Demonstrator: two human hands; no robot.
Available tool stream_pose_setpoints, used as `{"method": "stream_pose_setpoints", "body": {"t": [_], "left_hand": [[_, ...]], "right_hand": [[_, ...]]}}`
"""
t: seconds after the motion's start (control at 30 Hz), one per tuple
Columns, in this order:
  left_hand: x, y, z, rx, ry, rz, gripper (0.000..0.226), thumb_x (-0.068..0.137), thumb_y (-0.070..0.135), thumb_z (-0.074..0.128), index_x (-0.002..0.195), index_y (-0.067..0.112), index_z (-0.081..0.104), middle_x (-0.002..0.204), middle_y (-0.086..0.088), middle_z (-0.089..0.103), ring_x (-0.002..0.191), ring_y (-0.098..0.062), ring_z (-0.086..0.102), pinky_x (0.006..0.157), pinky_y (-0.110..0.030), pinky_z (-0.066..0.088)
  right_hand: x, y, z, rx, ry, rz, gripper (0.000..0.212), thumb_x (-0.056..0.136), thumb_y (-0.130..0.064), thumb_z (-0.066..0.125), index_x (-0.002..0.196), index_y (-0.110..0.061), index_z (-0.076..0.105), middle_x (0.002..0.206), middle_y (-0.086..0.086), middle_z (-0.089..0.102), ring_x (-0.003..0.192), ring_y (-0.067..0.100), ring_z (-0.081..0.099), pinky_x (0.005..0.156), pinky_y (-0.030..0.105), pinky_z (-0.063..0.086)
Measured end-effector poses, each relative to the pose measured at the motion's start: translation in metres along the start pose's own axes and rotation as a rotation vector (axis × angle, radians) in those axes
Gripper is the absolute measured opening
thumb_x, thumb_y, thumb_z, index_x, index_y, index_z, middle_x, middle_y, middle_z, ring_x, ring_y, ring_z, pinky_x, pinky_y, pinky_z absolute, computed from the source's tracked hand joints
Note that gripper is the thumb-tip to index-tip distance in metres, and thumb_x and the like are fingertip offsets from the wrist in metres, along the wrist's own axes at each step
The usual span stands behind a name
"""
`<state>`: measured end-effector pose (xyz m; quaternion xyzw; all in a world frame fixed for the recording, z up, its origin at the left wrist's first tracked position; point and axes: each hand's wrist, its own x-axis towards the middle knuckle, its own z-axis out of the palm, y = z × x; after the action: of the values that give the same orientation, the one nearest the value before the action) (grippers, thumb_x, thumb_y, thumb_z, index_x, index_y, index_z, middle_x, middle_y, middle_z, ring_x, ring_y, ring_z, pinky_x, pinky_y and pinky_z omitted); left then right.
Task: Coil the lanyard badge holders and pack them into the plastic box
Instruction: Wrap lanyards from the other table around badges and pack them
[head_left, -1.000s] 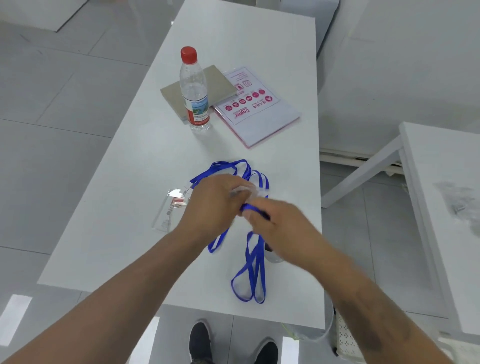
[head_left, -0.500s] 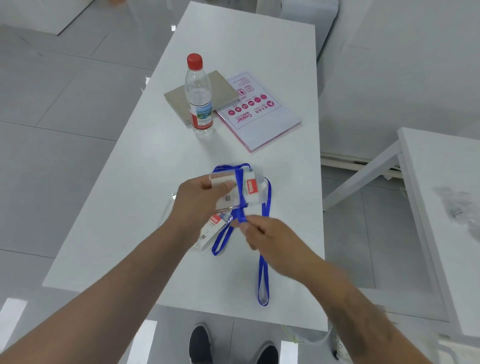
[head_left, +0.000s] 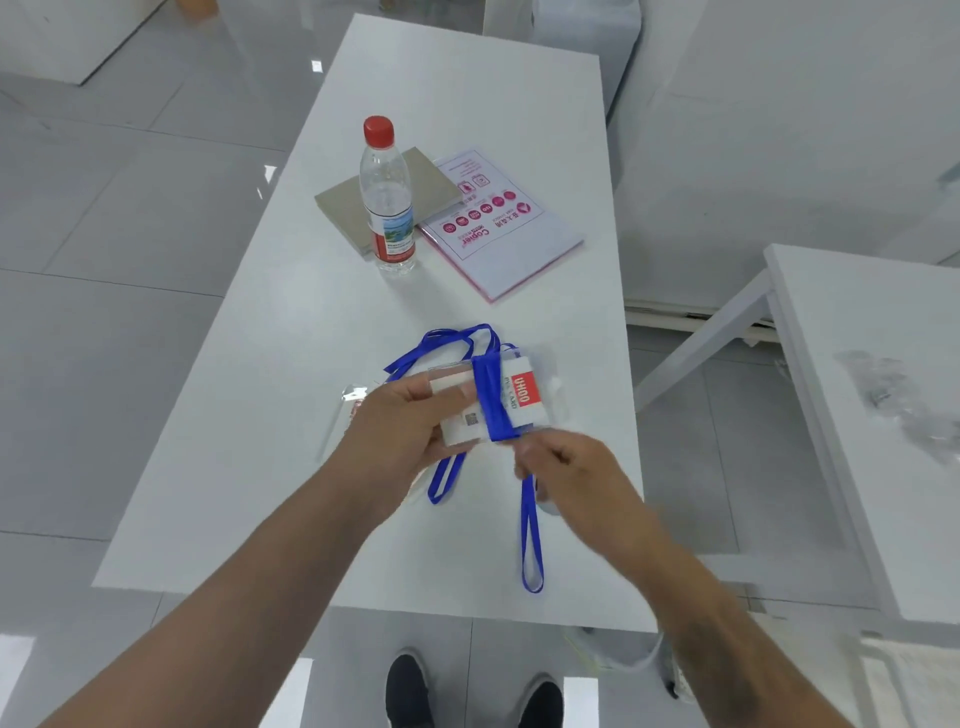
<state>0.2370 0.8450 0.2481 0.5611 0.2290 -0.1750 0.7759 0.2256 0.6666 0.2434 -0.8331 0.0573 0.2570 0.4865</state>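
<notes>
My left hand (head_left: 400, 431) holds a clear badge holder (head_left: 522, 397) with a red and white card above the white table (head_left: 291, 353). A blue lanyard strap (head_left: 491, 395) is wrapped across the holder. My right hand (head_left: 566, 467) pinches the strap just below the holder, and the strap's free loop (head_left: 531, 545) hangs down toward the table's near edge. More blue lanyards (head_left: 441, 343) lie on the table behind my hands. Another clear badge holder (head_left: 353, 400) lies partly hidden under my left hand. I cannot see a plastic box.
A water bottle (head_left: 388, 202) with a red cap stands further back, beside a grey pad (head_left: 337, 208) and a pink-edged paper pack (head_left: 506, 228). A second white table (head_left: 872, 415) with clear plastic wrap (head_left: 904, 405) stands to the right. My shoes (head_left: 410, 691) show below the table edge.
The blue strap now makes wider turns across the badge holder. My right hand has shifted right and lower along the strap, and the hanging loop is shorter than a second ago.
</notes>
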Motion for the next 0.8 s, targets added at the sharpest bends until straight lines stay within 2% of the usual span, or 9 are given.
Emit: {"method": "stream_pose_setpoints", "body": {"t": [0.07,0.13,0.3,0.4,0.47,0.53,0.6,0.67,0.8], "left_hand": [[-0.003,-0.007,0.003,0.273,0.145,0.163,0.019,0.091,0.009,0.065,0.089,0.025,0.076,0.078,0.01,0.076,0.08,-0.007,0.072,0.068,-0.019,0.058],[-0.011,-0.013,0.006,0.53,0.105,0.261,0.031,0.09,0.01,0.063,0.08,0.038,0.072,0.07,0.019,0.071,0.064,0.003,0.064,0.057,-0.01,0.051],[-0.034,-0.026,0.036,0.664,-0.17,0.156,0.019,0.091,0.017,0.065,0.097,0.031,0.076,0.08,0.011,0.074,0.075,-0.007,0.068,0.064,-0.013,0.054],[-0.045,-0.039,0.064,0.614,-0.225,0.11,0.017,0.091,0.02,0.067,0.096,0.034,0.076,0.084,0.007,0.076,0.081,-0.007,0.071,0.073,-0.018,0.057],[-0.051,-0.051,0.094,0.569,-0.229,0.061,0.016,0.09,0.023,0.068,0.097,0.034,0.078,0.09,0.0,0.077,0.091,-0.019,0.072,0.084,-0.033,0.06],[-0.059,-0.062,0.121,0.541,-0.237,0.058,0.016,0.09,0.024,0.067,0.098,0.033,0.078,0.084,0.003,0.075,0.08,-0.014,0.071,0.074,-0.027,0.059],[-0.07,-0.072,0.15,0.453,-0.245,0.054,0.016,0.092,0.017,0.066,0.101,0.022,0.077,0.073,0.01,0.071,0.066,-0.003,0.066,0.058,-0.014,0.051],[-0.082,-0.085,0.185,0.378,-0.221,0.043,0.016,0.093,0.012,0.064,0.102,0.016,0.077,0.074,0.011,0.072,0.068,-0.003,0.067,0.056,-0.013,0.049],[-0.101,-0.112,0.258,0.325,-0.162,0.02,0.02,0.091,0.016,0.065,0.109,0.019,0.075,0.1,-0.002,0.077,0.094,-0.016,0.073,0.077,-0.028,0.06]], "right_hand": [[-0.022,0.008,0.008,-0.155,-0.078,-0.059,0.027,0.099,-0.029,0.047,0.095,-0.009,0.065,0.081,0.009,0.059,0.059,0.009,0.045,0.057,0.02,0.04],[-0.039,0.012,0.002,-0.358,-0.051,-0.159,0.021,0.099,-0.029,0.047,0.093,-0.018,0.064,0.081,-0.001,0.057,0.06,0.008,0.049,0.061,0.02,0.042],[-0.049,0.014,-0.054,-0.393,0.206,-0.297,0.007,0.075,-0.041,0.077,0.077,-0.037,0.072,0.083,-0.018,0.063,0.084,0.004,0.056,0.071,0.024,0.045],[-0.054,0.031,-0.083,-0.225,0.226,-0.23,0.02,0.064,-0.037,0.087,0.067,-0.031,0.067,0.086,-0.014,0.063,0.086,0.006,0.059,0.071,0.026,0.047],[-0.065,0.047,-0.11,-0.031,0.168,-0.165,0.025,0.065,-0.029,0.089,0.067,-0.022,0.065,0.076,-0.003,0.069,0.071,0.016,0.065,0.066,0.036,0.052],[-0.074,0.067,-0.133,0.07,0.133,-0.155,0.029,0.065,-0.025,0.09,0.068,-0.016,0.062,0.065,0.005,0.068,0.06,0.02,0.061,0.058,0.034,0.049],[-0.083,0.083,-0.155,0.122,0.136,-0.183,0.03,0.064,-0.023,0.089,0.072,-0.015,0.062,0.069,0.01,0.068,0.061,0.021,0.062,0.057,0.031,0.049],[-0.093,0.102,-0.18,0.169,0.135,-0.203,0.029,0.065,-0.023,0.089,0.077,-0.015,0.064,0.076,0.012,0.07,0.065,0.026,0.065,0.06,0.031,0.053],[-0.119,0.145,-0.239,0.102,0.143,-0.222,0.039,0.069,-0.042,0.084,0.073,-0.009,0.065,0.06,0.008,0.058,0.051,0.014,0.047,0.052,0.026,0.04]]}}
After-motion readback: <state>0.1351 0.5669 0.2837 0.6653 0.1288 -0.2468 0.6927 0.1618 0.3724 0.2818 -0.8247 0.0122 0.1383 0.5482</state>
